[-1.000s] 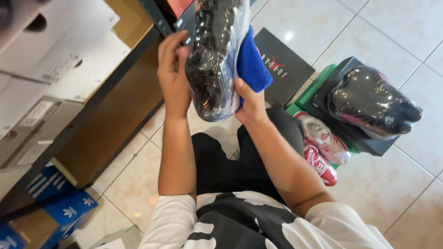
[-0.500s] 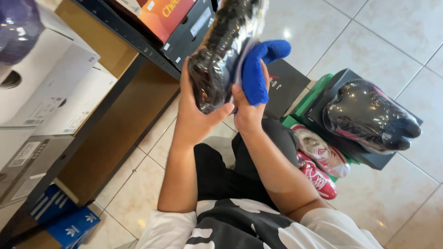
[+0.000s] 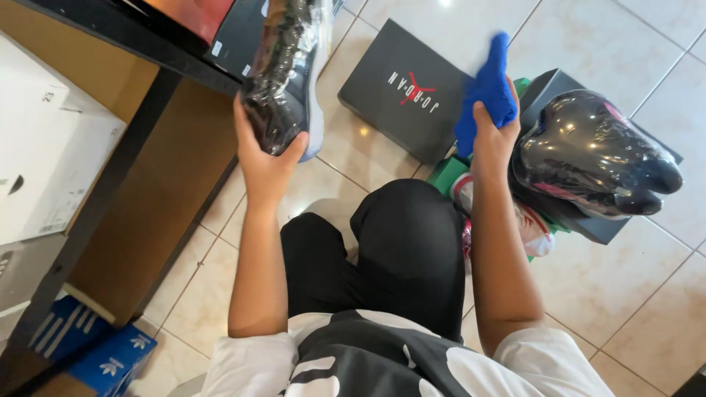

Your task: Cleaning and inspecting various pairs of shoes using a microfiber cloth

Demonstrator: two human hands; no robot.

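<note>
Pale floor tiles (image 3: 610,294) fill the lower view, and a dark metal shelf (image 3: 118,44) stacked with boxes runs along the left side. The person sits facing the shelf, knees in black trousers, with the two hands held well apart.

The left hand (image 3: 266,158) is clamped around the end of a black shoe (image 3: 283,73) wrapped in clear film, holding it up in front of the shelf edge; thumb on one side, fingers on the other. The shoe's far end runs out of the top of the view, so how it is supported there cannot be told. The right hand (image 3: 494,136) is closed on a blue cloth (image 3: 484,99), lifted clear of the shoe and hanging above a green box (image 3: 445,173).

On the floor between the hands lies a flat black shoebox (image 3: 401,95). To the right, a second pair of shiny wrapped black shoes (image 3: 592,151) rests on an open box, with a red and white shoe (image 3: 526,224) tucked just beside the right forearm.

The risk as I judge it: the film looks slick (it glares under the light), and the shoe is gripped by one end only, so it could slide or tip out of the left hand and drop onto the tiles or against the shelf edge. The loose cloth could also brush the wrapped pair and nudge it off its box.
</note>
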